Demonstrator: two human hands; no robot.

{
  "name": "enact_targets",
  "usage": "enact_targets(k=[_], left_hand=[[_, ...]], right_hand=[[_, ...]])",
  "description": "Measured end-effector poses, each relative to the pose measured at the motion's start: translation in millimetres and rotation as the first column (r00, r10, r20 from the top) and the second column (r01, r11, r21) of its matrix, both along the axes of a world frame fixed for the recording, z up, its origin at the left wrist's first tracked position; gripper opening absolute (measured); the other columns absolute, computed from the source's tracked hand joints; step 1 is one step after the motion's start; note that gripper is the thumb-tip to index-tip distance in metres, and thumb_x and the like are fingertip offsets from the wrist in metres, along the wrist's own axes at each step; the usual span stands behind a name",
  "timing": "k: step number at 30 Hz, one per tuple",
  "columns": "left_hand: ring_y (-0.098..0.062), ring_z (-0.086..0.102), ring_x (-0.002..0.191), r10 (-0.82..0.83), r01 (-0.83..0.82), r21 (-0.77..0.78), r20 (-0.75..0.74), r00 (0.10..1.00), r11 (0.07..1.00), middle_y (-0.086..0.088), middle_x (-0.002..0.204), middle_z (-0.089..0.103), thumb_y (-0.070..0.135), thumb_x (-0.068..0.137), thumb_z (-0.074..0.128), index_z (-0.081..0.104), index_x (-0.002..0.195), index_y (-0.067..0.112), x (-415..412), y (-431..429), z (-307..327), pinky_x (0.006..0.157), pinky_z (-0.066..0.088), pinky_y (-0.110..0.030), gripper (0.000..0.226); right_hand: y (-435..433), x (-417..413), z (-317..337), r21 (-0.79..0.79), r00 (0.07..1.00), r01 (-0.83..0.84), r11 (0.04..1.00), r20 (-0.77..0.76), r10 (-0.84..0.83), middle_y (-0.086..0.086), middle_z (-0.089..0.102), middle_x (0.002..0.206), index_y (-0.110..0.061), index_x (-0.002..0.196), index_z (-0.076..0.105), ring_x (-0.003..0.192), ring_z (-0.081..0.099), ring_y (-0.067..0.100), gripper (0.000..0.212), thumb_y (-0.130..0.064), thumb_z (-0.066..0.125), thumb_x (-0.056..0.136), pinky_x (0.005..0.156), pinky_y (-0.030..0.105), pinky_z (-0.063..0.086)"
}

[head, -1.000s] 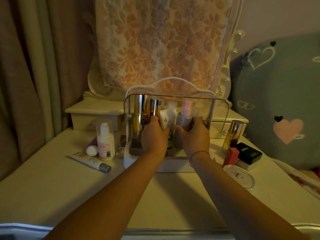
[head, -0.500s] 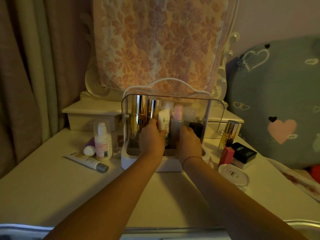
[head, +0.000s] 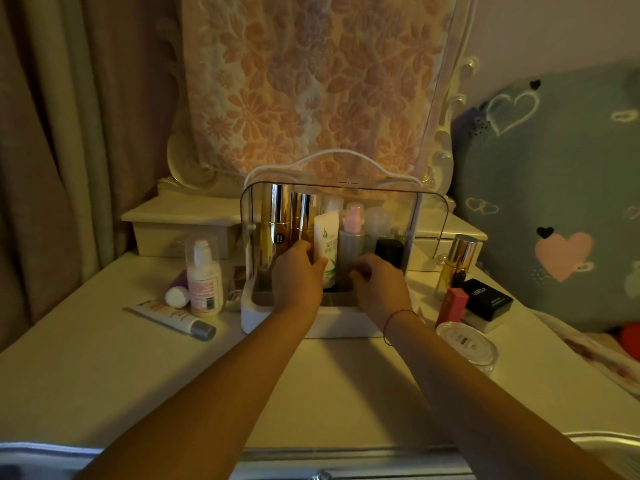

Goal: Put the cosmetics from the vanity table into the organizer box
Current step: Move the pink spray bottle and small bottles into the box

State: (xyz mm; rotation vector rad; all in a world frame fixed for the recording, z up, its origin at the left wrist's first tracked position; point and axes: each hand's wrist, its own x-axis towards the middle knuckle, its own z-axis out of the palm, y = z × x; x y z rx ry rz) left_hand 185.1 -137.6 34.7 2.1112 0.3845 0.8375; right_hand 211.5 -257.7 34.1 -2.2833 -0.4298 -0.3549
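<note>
Inside the box [head: 263, 320], bottles [head: 277, 216] are standing.
Left hand [head: 298, 277], right hand [head: 379, 285]: grips hidden; tubes [head: 173, 318] are waiting beside fingers [head: 302, 246].

The organizer box [head: 343, 328] is white, cloth [head: 311, 81] orange-flowered, cushion [head: 554, 202] grey with hearts.

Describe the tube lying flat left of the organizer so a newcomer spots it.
Start at the white organizer box in the middle of the vanity table, then look left. Nearest the front edge lies a slim cream tube, flat on its side. Unlike the upright white pump bottle behind it, it ends in a silver cap.
</note>
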Motion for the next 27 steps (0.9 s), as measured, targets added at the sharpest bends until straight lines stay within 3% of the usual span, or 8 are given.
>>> enact_targets(k=[6,10,13,15,18,21,24,27], left_hand=[[-0.024,0.061,0.103,0.016,-0.016,0.002,-0.007,1.000,1.000,-0.009,0.108,0.067,0.020,0.087,0.059,0.061,0.101,0.011,2,2,-1,0.072,0.045,-0.026,0.017],[-0.024,0.062,0.097,0.040,-0.040,-0.004,-0.025,0.999,0.999,-0.009,0.101,0.067,0.021,0.089,0.057,0.061,0.096,0.010,-2,2,0,0.070,0.044,-0.027,0.014],[-0.021,0.063,0.093,0.030,-0.030,0.011,0.003,1.000,0.999,-0.006,0.097,0.067,0.021,0.089,0.057,0.059,0.099,0.012,-16,2,-1,0.068,0.043,-0.025,0.013],[-0.016,0.062,0.090,0.004,-0.009,0.073,0.060,0.998,0.997,-0.002,0.097,0.066,0.022,0.088,0.059,0.059,0.103,0.015,-32,6,-4,0.066,0.043,-0.023,0.017],[-0.011,0.059,0.093,-0.033,0.000,0.253,0.126,0.991,0.967,0.003,0.105,0.066,0.027,0.088,0.058,0.060,0.109,0.020,-63,18,-16,0.072,0.042,-0.023,0.022],[-0.018,0.056,0.105,-0.110,0.078,0.438,0.047,0.993,0.896,-0.001,0.113,0.064,0.029,0.088,0.057,0.062,0.114,0.018,-90,39,-33,0.085,0.037,-0.025,0.028],[-0.011,0.044,0.122,-0.193,0.179,0.493,-0.024,0.981,0.851,0.000,0.127,0.058,0.026,0.087,0.060,0.058,0.123,0.017,-106,57,-47,0.098,0.025,-0.021,0.036],[0.000,0.029,0.122,-0.222,0.201,0.497,-0.016,0.975,0.845,0.003,0.135,0.050,0.027,0.088,0.060,0.054,0.127,0.021,-111,64,-51,0.102,0.021,-0.021,0.040]], right_hand=[[2,-1,0,-0.051,1.000,0.023,0.998,0.007,-0.023,0.007,0.066,0.108,-0.013,0.111,0.064,0.101,0.060,0.023,0.022,-0.018,0.050,0.095,0.087,0.036,0.050],[1,-1,0,-0.060,1.000,0.023,0.998,-0.007,-0.024,0.007,0.067,0.108,-0.013,0.111,0.064,0.101,0.060,0.023,0.023,-0.019,0.050,0.095,0.086,0.035,0.050],[2,-7,-2,-0.024,0.997,0.028,0.999,0.074,-0.026,0.003,0.067,0.099,-0.017,0.102,0.067,0.094,0.061,0.020,0.019,-0.018,0.049,0.095,0.078,0.029,0.049],[8,-14,-3,-0.015,0.991,-0.005,1.000,0.137,0.007,-0.001,0.068,0.103,-0.021,0.107,0.067,0.097,0.061,0.017,0.022,-0.019,0.049,0.095,0.080,0.027,0.050],[20,-19,-5,-0.071,0.989,-0.124,0.990,0.067,0.129,0.004,0.061,0.127,-0.019,0.125,0.059,0.117,0.056,0.022,0.031,-0.021,0.050,0.095,0.098,0.034,0.048],[28,-22,-5,-0.144,0.985,-0.169,0.975,-0.069,0.160,0.010,0.049,0.140,-0.016,0.133,0.051,0.129,0.045,0.028,0.037,-0.022,0.045,0.097,0.107,0.038,0.040],[35,-24,-5,-0.139,0.982,-0.174,0.975,-0.099,0.161,0.012,0.042,0.145,-0.013,0.133,0.050,0.135,0.037,0.031,0.037,-0.021,0.044,0.098,0.108,0.038,0.036],[39,-27,-6,-0.101,0.979,-0.175,0.979,-0.121,0.163,0.010,0.039,0.148,-0.013,0.136,0.049,0.137,0.035,0.030,0.039,-0.022,0.045,0.098,0.109,0.040,0.036]])
